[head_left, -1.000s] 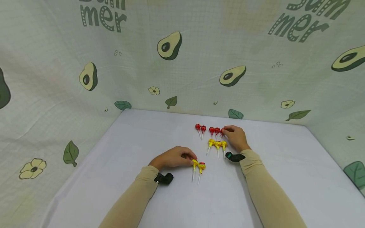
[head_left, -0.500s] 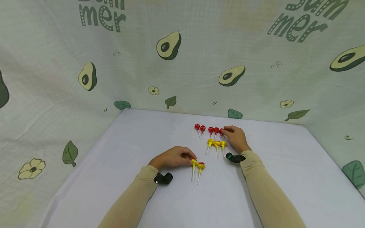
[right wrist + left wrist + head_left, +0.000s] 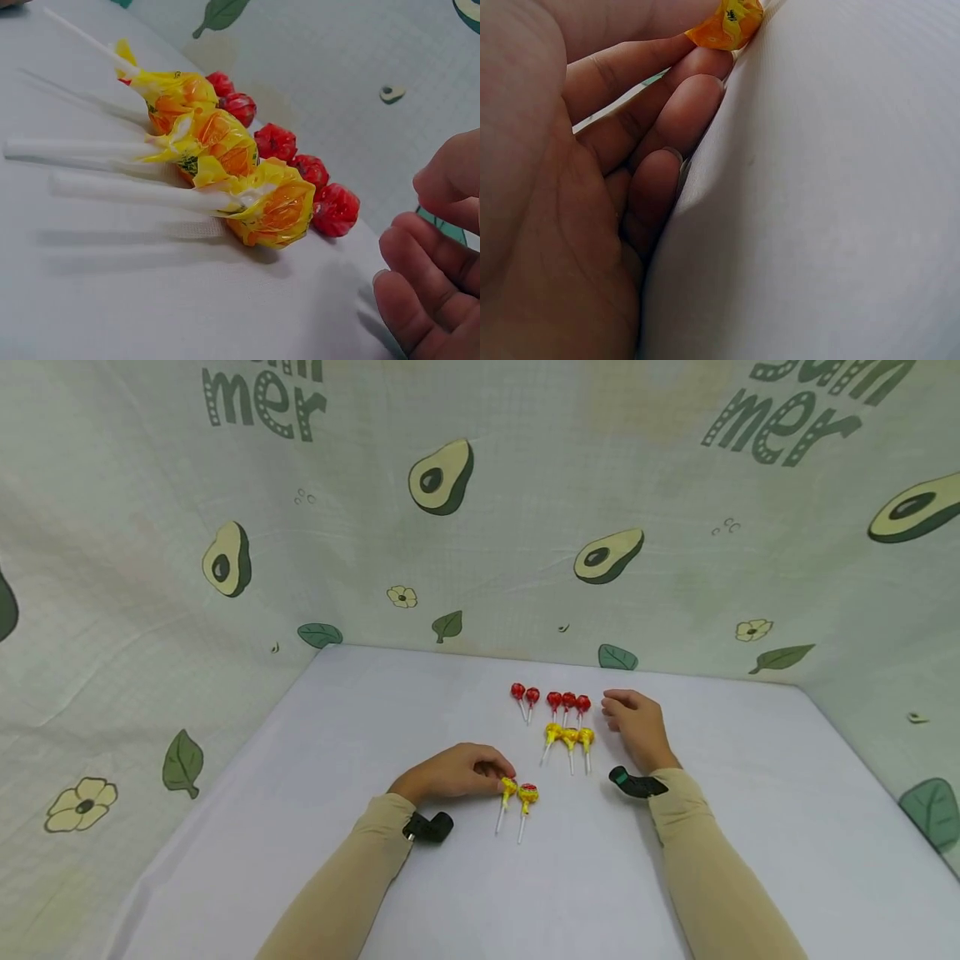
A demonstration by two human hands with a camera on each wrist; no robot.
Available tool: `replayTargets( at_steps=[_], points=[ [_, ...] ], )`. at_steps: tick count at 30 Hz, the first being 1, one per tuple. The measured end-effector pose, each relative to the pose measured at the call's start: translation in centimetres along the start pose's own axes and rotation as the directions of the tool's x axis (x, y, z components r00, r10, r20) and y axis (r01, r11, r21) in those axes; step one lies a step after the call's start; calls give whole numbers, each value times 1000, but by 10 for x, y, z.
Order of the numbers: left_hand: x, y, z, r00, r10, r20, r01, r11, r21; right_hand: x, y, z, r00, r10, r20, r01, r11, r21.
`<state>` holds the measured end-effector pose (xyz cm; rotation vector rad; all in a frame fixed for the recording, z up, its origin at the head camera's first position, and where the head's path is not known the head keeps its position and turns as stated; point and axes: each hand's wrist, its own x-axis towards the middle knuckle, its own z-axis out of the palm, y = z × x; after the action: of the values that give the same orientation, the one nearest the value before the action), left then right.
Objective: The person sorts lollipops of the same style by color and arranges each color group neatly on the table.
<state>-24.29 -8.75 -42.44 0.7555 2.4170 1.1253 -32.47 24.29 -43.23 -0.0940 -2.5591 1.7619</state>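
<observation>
My left hand (image 3: 453, 772) rests low on the table and pinches a yellow lollipop (image 3: 508, 787) by its wrapped head, between thumb and fingers. In the left wrist view only part of that yellow wrapper (image 3: 731, 26) shows at the top. Just right of it lies a second yellow lollipop (image 3: 528, 797). My right hand (image 3: 636, 727) is apart from the candies, fingers loosely bent and holding nothing. Nearest to it is the rightmost red lollipop (image 3: 335, 210), ending a row of three. Three yellow lollipops (image 3: 274, 206) lie in front of those, sticks toward me.
Two more red lollipops (image 3: 518, 692) lie left of the red row. A white cloth (image 3: 360, 710) covers the table. Behind it hangs a fabric backdrop (image 3: 517, 527) printed with avocados and leaves. Each wrist wears a black camera (image 3: 429, 827).
My right hand has let go of the rightmost red lollipop and moved right. The yellow lollipop in my left hand has turned slightly, its stick end swinging left.
</observation>
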Motion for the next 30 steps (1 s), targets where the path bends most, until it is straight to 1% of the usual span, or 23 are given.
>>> replayTargets(
  at_steps=[3,5,9,12,16,18,23,30],
  points=[
    [-1,1,0,1000,2,-1,-2,1000,0,-6,-2,-3,1000,-12,0,12,1000,19],
    [-1,1,-1,1000,3,-4,-3,1000,-2,-9,-3,-5,999,-42,6,42,999,17],
    [-1,1,0,1000,3,-4,-3,1000,6,-18,-4,-8,993,-121,5,121,992,-40],
    [0,0,0,1000,5,0,-5,1000,16,-27,-4,-10,988,-152,-1,152,986,-74],
    [0,1,0,1000,7,0,-7,1000,17,-39,-4,-11,987,-160,3,160,982,-97],
    [0,1,-1,1000,7,0,-7,1000,18,-43,-6,-11,986,-167,15,167,982,-93],
    [1,-1,-2,1000,12,-7,-12,1000,19,-52,-10,-9,981,-183,63,186,981,-48],
    [2,-4,1,1000,4,-8,-4,1000,12,-65,-11,-4,977,-177,119,181,983,-28]
  ],
)
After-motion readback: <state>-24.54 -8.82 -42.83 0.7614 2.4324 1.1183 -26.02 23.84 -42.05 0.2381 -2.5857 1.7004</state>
